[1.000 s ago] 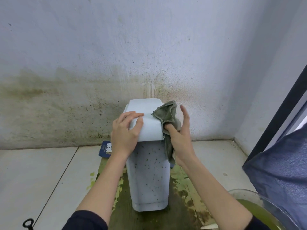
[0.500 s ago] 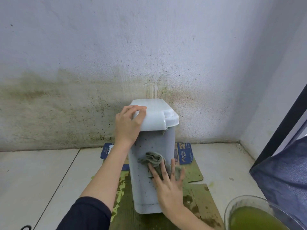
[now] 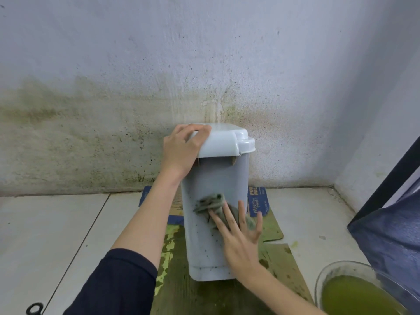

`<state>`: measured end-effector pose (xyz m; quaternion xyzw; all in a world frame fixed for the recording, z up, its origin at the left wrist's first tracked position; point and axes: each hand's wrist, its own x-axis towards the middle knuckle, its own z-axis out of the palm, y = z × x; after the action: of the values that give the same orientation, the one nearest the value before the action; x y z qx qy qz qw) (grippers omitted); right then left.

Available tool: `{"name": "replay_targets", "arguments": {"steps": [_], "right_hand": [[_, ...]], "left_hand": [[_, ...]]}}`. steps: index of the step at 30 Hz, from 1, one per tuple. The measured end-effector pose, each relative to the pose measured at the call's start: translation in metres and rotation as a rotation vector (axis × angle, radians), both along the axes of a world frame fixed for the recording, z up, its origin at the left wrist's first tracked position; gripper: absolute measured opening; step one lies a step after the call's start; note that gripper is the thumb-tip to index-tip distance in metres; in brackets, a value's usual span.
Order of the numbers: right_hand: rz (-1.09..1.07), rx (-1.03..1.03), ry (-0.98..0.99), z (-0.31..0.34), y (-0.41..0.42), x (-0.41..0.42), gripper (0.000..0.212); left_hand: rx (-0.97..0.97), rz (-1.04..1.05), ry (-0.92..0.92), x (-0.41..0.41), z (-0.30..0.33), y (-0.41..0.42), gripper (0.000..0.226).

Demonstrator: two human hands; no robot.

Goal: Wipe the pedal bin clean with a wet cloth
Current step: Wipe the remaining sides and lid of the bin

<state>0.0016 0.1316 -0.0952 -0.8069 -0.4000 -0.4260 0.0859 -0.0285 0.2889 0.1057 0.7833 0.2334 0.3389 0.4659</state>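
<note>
**Wiping the side of a pedal bin while steadying its lid**

A stained wall (image 3: 113, 123) rose just beyond both hands, its lower band streaked green and speckled dark. Under the hands lay a flattened sheet of cardboard (image 3: 279, 253), blotched green, spread over pale floor tiles (image 3: 45, 223). The pedal bin (image 3: 213, 178), a tall pale grey plastic one with its lid closed, stood upright on the cardboard between the two arms, close to the wall. Dark specks dotted its lower face, below the right hand. Near the right forearm sat a clear bowl (image 3: 322, 278) of murky green water.

The left hand (image 3: 181, 153) gripped the near corner of the lid, fingers curled over its top. The right hand (image 3: 241, 233) lay flat, fingers straight and spread, pressing a bunched grey-green cloth (image 3: 210, 203) against the bin's side about halfway down.

To my eye, the wipe would go best with firm, overlapping strokes down toward the speckled base, the left hand bracing hard so the light bin did not tip or skid, and the cloth rinsed and refolded once soiled.
</note>
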Motion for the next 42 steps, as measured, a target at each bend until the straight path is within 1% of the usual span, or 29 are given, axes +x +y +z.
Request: {"name": "replay_targets", "arguments": {"steps": [1, 3, 5, 7, 9, 11, 12, 14, 16, 17, 18, 21, 22, 23, 24, 25, 26, 29, 30, 31, 32, 33, 34, 37, 39, 40, 42], "right_hand": [[-0.006, 0.031, -0.008, 0.019, 0.008, 0.004, 0.08], [-0.024, 0.166, 0.006, 0.063, 0.028, 0.012, 0.08], [-0.004, 0.304, 0.035, 0.09, 0.043, 0.018, 0.068], [0.006, 0.355, 0.024, 0.096, 0.05, 0.02, 0.059], [-0.002, 0.393, 0.052, 0.083, 0.049, 0.019, 0.058], [-0.003, 0.366, 0.097, 0.047, 0.035, 0.007, 0.057], [0.011, 0.306, 0.115, 0.022, 0.025, -0.002, 0.055], [0.047, 0.114, 0.111, -0.025, -0.001, -0.012, 0.052], [0.072, -0.018, 0.06, -0.035, -0.015, -0.004, 0.064], [0.066, -0.022, 0.026, -0.026, -0.012, 0.004, 0.071], [0.05, 0.021, 0.013, -0.008, -0.004, 0.01, 0.076], [0.01, 0.312, 0.091, 0.059, 0.03, 0.022, 0.081], [0.023, 0.374, 0.104, 0.071, 0.041, 0.022, 0.081], [0.057, 0.392, 0.1, 0.074, 0.048, 0.02, 0.077], [0.111, 0.365, 0.08, 0.068, 0.052, 0.016, 0.071], [0.172, 0.289, 0.05, 0.055, 0.051, 0.011, 0.065], [0.236, 0.155, 0.016, 0.035, 0.045, 0.004, 0.061], [0.418, -0.433, -0.151, -0.04, 0.007, -0.017, 0.068], [0.441, -0.578, -0.201, -0.058, -0.006, -0.02, 0.07], [0.441, -0.653, -0.237, -0.068, -0.016, -0.019, 0.071], [0.426, -0.665, -0.268, -0.07, -0.019, -0.018, 0.07], [0.399, -0.614, -0.298, -0.063, -0.019, -0.014, 0.066], [0.367, -0.514, -0.309, -0.051, -0.014, -0.01, 0.063], [0.274, -0.147, -0.242, 0.021, 0.018, 0.005, 0.066], [0.202, 0.027, -0.18, 0.064, 0.036, 0.014, 0.06], [0.167, 0.08, -0.165, 0.076, 0.04, 0.016, 0.058], [0.171, 0.066, -0.182, 0.072, 0.039, 0.014, 0.057]], "left_hand": [[-0.002, -0.001, 0.007, 0.001, 0.0, 0.0, 0.015], [0.01, 0.005, 0.02, 0.002, 0.001, 0.0, 0.017], [0.012, 0.004, 0.022, 0.003, 0.002, 0.0, 0.017], [0.003, -0.003, 0.018, 0.004, 0.002, -0.001, 0.015], [0.004, -0.004, 0.022, 0.006, 0.003, -0.003, 0.013], [0.007, -0.003, 0.028, 0.007, 0.005, -0.004, 0.012], [0.01, 0.002, 0.029, 0.006, 0.005, -0.003, 0.012], [0.009, 0.012, 0.016, 0.004, 0.004, -0.001, 0.012], [0.0, 0.013, 0.014, 0.005, 0.003, 0.0, 0.014], [0.0, 0.009, 0.024, 0.006, 0.003, 0.0, 0.016], [0.006, 0.006, 0.031, 0.006, 0.003, 0.0, 0.018], [0.025, 0.014, 0.04, 0.006, 0.004, -0.001, 0.023], [0.018, 0.012, 0.041, 0.005, 0.004, 0.0, 0.021], [0.007, 0.011, 0.039, 0.005, 0.004, 0.0, 0.019], [0.001, 0.012, 0.038, 0.004, 0.004, 0.001, 0.019], [0.004, 0.009, 0.042, 0.004, 0.005, 0.003, 0.019], [0.011, -0.001, 0.049, 0.002, 0.005, 0.004, 0.02], [0.011, -0.034, 0.061, -0.001, 0.007, 0.006, 0.023], [0.01, -0.044, 0.072, -0.001, 0.008, 0.004, 0.023], [0.012, -0.054, 0.084, -0.001, 0.008, 0.002, 0.025], [0.014, -0.062, 0.091, 0.0, 0.008, 0.001, 0.026], [0.011, -0.068, 0.09, 0.0, 0.008, 0.001, 0.027], [0.007, -0.074, 0.085, 0.001, 0.008, 0.001, 0.028], [-0.001, -0.092, 0.082, -0.001, 0.01, 0.006, 0.026], [-0.014, -0.111, 0.076, -0.002, 0.01, 0.01, 0.022], [-0.013, -0.122, 0.082, -0.003, 0.011, 0.01, 0.021], [-0.017, -0.139, 0.097, -0.003, 0.013, 0.009, 0.021]]}}
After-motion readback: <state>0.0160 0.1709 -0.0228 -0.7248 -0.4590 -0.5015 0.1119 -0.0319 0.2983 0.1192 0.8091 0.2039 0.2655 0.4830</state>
